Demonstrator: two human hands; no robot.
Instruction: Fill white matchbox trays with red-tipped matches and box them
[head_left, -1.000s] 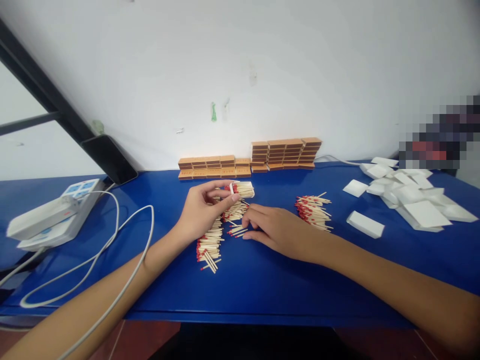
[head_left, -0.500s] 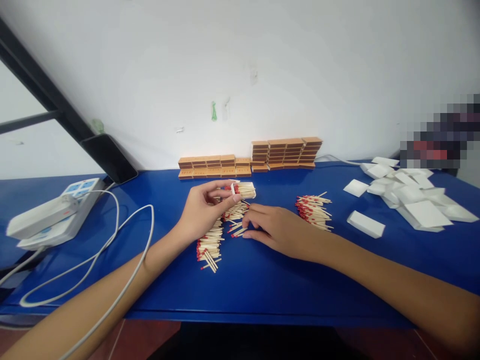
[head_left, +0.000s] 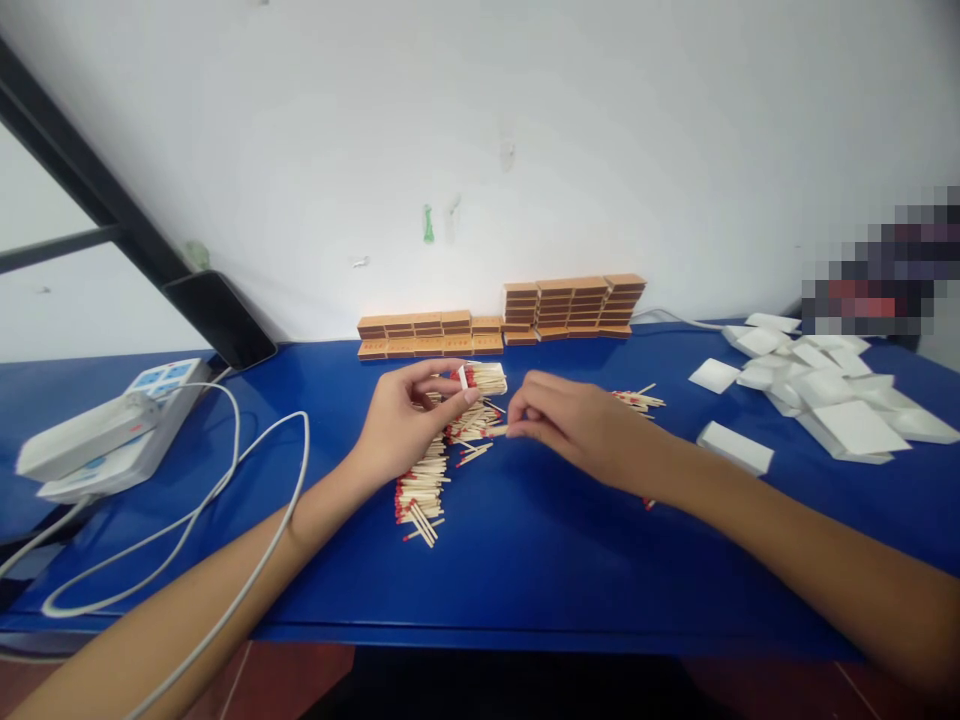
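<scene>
My left hand (head_left: pixel 401 420) grips a small white matchbox tray (head_left: pixel 484 378) filled with red-tipped matches, holding it just above the blue table (head_left: pixel 525 560). My right hand (head_left: pixel 574 420) is raised a little to the right of the tray, with its fingers pinched on a few matches. Under both hands lies a loose pile of matches (head_left: pixel 424 485). A second pile of matches (head_left: pixel 637 400) shows partly behind my right hand.
Stacks of orange matchbox sleeves (head_left: pixel 499 318) line the wall. A heap of white empty trays (head_left: pixel 817 390) lies at the right. At the left sit a white power strip (head_left: pixel 105 425) with cables (head_left: pixel 225 470) and a dark phone (head_left: pixel 217 318) leaning on the wall.
My right hand has lifted off the match pile and moved up and right with a few matches pinched. My left hand and the tray have stayed in place.
</scene>
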